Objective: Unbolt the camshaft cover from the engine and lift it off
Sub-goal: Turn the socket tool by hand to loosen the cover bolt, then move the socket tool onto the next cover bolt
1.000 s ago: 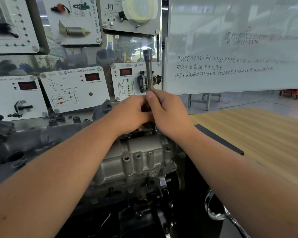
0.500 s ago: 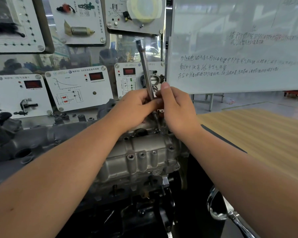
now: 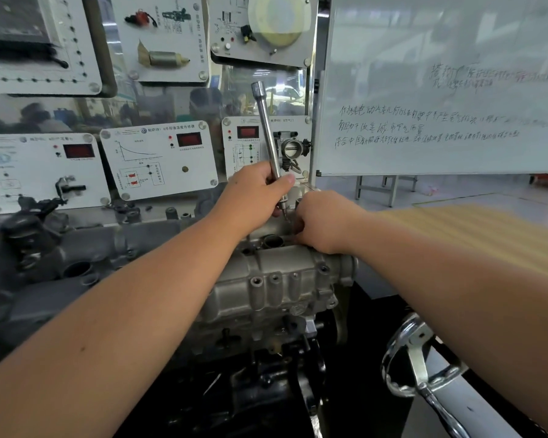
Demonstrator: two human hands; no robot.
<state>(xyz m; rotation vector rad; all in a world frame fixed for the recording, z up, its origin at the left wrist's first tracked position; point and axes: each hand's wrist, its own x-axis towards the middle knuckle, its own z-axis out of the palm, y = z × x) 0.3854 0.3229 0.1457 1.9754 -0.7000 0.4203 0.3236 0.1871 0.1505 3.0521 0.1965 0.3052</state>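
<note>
1. The camshaft cover (image 3: 276, 279), a grey cast aluminium part, sits in place on top of the engine (image 3: 60, 257), with bolt bosses visible along its near face.
2. A long chrome extension bar (image 3: 268, 131) stands over the far end of the cover, leaning with its top toward the left; its lower tip is down at the cover's upper surface.
3. The left hand (image 3: 257, 191) is above the far end of the cover, fingers and thumb wrapped round the lower part of the bar.
4. The right hand (image 3: 323, 221) is just right of the bar's tip, resting on the far end of the cover with fingers curled downward; whether they pinch anything cannot be told.
5. Behind the cover, 3 white training panels (image 3: 159, 159) with red displays stand in a row.
6. Behind and right of the cover is a whiteboard (image 3: 440, 90) with handwriting.
7. Right of the cover lies a wooden tabletop (image 3: 475, 229).
8. Below and right of the cover is a chrome bracket (image 3: 421, 368).
</note>
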